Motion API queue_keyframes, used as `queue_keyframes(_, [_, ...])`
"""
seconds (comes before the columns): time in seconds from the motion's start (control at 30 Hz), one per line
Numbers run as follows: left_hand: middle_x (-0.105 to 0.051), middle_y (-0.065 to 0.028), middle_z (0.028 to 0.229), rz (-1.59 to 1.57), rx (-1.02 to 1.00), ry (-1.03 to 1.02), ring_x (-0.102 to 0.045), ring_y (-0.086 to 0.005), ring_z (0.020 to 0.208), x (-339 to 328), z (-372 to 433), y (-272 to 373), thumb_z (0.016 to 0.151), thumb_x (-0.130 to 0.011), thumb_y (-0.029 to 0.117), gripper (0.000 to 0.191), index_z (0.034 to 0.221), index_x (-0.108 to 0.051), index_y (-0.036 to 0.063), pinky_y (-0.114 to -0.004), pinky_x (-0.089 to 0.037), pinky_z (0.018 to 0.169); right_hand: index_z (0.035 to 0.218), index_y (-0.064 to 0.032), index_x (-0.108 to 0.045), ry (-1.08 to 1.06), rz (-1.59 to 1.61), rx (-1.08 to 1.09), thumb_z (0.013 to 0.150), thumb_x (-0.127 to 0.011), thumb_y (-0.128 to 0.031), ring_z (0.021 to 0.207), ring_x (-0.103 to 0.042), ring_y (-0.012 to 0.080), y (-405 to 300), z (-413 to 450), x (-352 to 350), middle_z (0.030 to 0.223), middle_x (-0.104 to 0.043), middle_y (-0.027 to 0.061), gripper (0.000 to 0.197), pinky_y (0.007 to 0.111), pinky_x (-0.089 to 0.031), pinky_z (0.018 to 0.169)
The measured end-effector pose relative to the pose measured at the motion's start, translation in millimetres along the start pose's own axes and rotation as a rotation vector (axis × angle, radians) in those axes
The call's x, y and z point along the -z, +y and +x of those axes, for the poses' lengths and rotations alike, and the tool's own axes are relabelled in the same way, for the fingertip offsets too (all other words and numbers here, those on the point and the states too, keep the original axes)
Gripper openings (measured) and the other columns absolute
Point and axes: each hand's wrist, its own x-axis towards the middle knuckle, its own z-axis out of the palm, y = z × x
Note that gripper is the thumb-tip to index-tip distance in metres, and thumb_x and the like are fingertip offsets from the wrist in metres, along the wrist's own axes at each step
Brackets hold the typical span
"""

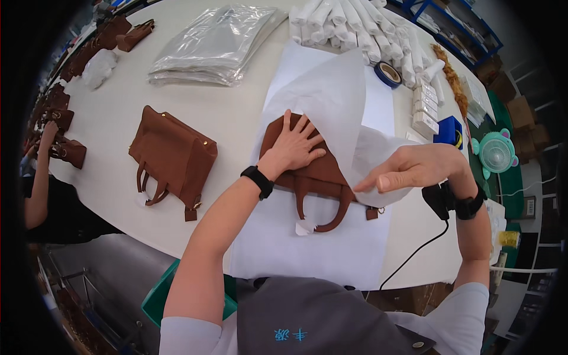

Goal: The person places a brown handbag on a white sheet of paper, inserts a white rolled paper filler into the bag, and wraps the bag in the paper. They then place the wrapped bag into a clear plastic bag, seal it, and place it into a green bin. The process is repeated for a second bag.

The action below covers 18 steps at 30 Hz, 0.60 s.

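Note:
A brown leather-look handbag [321, 174] lies flat before me, its two handles pointing towards me. My left hand [295, 144] presses on its side with spread fingers. Thin white tissue paper [326, 95] partly covers the bag along its far and right sides. At the paper's lower right fold is my right hand [412, 166], fingertips at the edge near the bag; whether they pinch the paper is unclear. A white wrap [305, 227] sits on one handle, and a small brown tag [372, 214] hangs at the bag's right. Beneath lies a white sheet [310, 257].
Another brown handbag [177, 155] lies to the left. Clear plastic bags [213, 44] are stacked beyond it, and white paper rolls [355, 22] at the back. Blue tape [388, 74], small white boxes [425, 108] and a fan [495, 151] stand right. A co-worker's arm [42, 164] handles bags far left.

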Motion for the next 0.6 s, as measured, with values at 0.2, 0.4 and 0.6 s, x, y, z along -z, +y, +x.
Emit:
queue_keyframes(0.2, [-0.030, -0.0146, 0.147, -0.037, -0.085, 0.096, -0.023, -0.0352, 0.137, -13, 9, 3, 0.095, -0.037, 0.045, 0.050, 0.140, -0.040, 0.0231, -0.069, -0.007, 0.104, 0.144, -0.0025, -0.027, 0.805, -0.789, -0.258, 0.078, -0.068, -0.050, 0.128, -0.040, 0.0401, 26, 35, -159, 0.139, -0.036, 0.0303, 0.091, 0.049, -0.034, 0.104])
queue_keyframes(0.4, [-0.033, -0.0147, 0.146, 0.006, -0.105, 0.235, -0.027, -0.0364, 0.135, -20, 13, 0, 0.095, -0.038, 0.045, 0.052, 0.143, -0.034, 0.0268, -0.071, -0.009, 0.102, 0.146, -0.0067, -0.025, 1.069, -0.804, -0.358, 0.084, -0.059, -0.017, 0.132, -0.034, 0.0411, 83, 81, -188, 0.144, -0.032, 0.0274, 0.071, 0.053, -0.024, 0.108])
queue_keyframes(0.6, [-0.027, -0.0160, 0.150, 0.043, -0.076, 0.216, -0.028, -0.0375, 0.136, -18, 10, 2, 0.093, -0.041, 0.044, 0.057, 0.145, -0.030, 0.0264, -0.064, -0.016, 0.106, 0.147, -0.0099, -0.026, 1.019, -0.734, -0.166, 0.082, -0.048, -0.003, 0.132, -0.035, 0.0394, 82, 81, -202, 0.143, -0.034, 0.0250, 0.068, 0.051, -0.025, 0.109])
